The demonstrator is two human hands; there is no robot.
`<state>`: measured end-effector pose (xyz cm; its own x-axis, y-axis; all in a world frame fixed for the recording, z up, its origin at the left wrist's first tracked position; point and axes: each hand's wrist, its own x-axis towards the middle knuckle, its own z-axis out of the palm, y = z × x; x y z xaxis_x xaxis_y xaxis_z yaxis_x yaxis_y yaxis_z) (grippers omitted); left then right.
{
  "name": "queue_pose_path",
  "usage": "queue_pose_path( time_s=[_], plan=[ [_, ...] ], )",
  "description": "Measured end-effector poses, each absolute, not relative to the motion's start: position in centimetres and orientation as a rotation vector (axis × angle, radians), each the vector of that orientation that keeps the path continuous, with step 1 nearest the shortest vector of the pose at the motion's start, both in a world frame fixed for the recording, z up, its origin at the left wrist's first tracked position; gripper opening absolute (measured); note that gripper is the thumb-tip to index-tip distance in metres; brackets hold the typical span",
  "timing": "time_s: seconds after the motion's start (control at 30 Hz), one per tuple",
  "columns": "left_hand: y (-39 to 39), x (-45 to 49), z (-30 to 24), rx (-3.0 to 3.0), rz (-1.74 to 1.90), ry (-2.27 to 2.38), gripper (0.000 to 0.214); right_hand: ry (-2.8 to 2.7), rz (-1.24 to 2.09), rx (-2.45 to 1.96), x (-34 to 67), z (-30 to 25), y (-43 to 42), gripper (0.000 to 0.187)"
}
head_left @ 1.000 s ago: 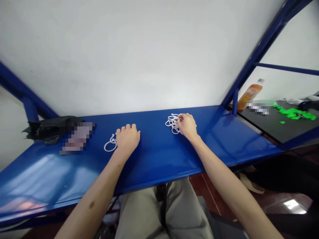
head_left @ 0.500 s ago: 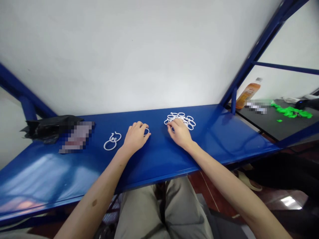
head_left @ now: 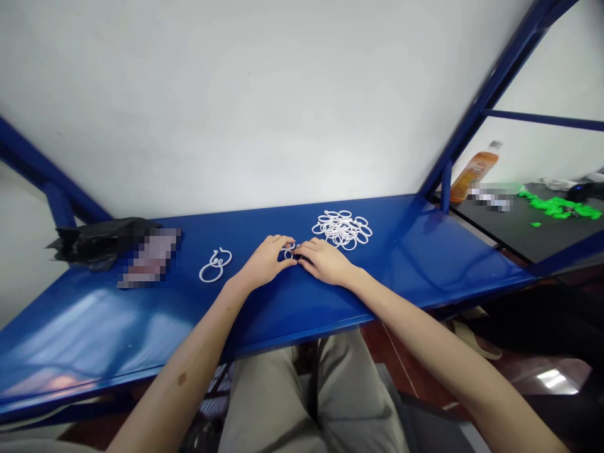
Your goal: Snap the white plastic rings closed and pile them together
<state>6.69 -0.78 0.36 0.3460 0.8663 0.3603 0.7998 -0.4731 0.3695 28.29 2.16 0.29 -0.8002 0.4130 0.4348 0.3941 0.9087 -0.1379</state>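
Note:
At the middle of the blue table (head_left: 391, 264) my two hands meet over white plastic rings. My left hand (head_left: 264, 261) is closed on a small white ring (head_left: 288, 254), thumb and fingers around its sides. From the right, my right hand (head_left: 325, 259) pinches at the same spot; part of what it grips is hidden by its fingers. Just behind my right hand lies a pile of loose white rings (head_left: 342, 228). Left of my left hand, a few linked white rings (head_left: 213, 267) rest flat, one of them with a gap in its loop.
A black plastic bag (head_left: 94, 242) and a blurred packet (head_left: 150, 258) lie at the table's left. A white wall (head_left: 264, 113) rises behind. On a dark table to the right are an orange drink bottle (head_left: 476, 171) and green pieces (head_left: 564, 206).
My right hand has left the pile and moved left to meet my left hand. My left hand has shifted slightly right with its ring.

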Motion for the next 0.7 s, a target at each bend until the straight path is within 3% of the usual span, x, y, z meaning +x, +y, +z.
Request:
queue_pose_path(
  time_s=[0.27, 0.5, 0.7],
  plan=[
    [-0.9, 5.9, 0.5, 2.401, 0.749, 1.948, 0.025, -2.567, 0.146, -0.608, 28.8, 0.1, 2.2, 0.013],
    [-1.5, 7.8, 2.1, 2.143, 0.936, 1.66, 0.025, -2.473, 0.036, -0.513, 28.6, 0.3, 1.7, 0.019],
    [-2.0, 8.6, 2.8, 1.872, 1.139, 1.661, 0.027, -2.116, 0.439, -0.626, 28.4, 0.1, 1.3, 0.029]
  ],
)
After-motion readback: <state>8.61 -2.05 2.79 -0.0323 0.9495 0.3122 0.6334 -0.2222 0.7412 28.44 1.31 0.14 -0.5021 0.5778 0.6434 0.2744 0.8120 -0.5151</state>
